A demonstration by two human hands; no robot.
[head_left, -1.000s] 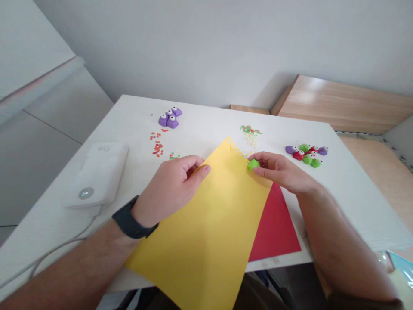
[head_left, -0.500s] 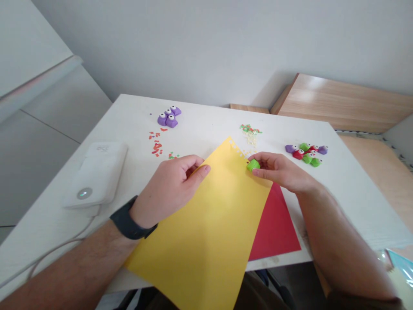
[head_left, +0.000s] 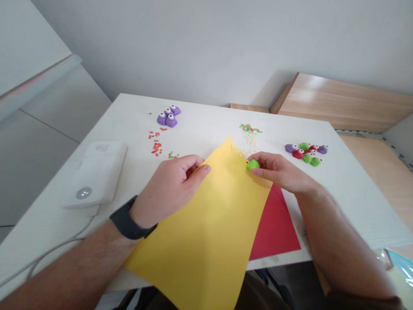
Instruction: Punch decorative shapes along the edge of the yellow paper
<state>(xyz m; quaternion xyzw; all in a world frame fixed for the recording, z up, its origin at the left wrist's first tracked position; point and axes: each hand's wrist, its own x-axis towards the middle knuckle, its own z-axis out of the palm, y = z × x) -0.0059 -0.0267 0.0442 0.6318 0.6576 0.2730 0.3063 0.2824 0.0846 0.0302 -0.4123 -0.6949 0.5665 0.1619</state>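
Note:
A sheet of yellow paper (head_left: 206, 224) is held up at a slant over the table, with a row of small cut-outs along its upper right edge. My left hand (head_left: 176, 185), wearing a dark wristband, pinches the sheet's left edge between thumb and fingers. On the opposite edge my right hand (head_left: 275, 170) grips a small green craft punch (head_left: 253, 165), which sits on the paper just below the cut-outs. Thumb and fingers close around the punch; some fingers are hidden behind it. Under the yellow sheet lies a red sheet (head_left: 277, 228), partly covered.
Several purple punches (head_left: 169, 117) stand at the back left; more in green, red and purple (head_left: 305, 153) are at the right. Red paper bits (head_left: 156, 148), green bits (head_left: 173, 155) and pale yellow bits (head_left: 251, 137) lie scattered. A white device (head_left: 97, 174) with a cable is left.

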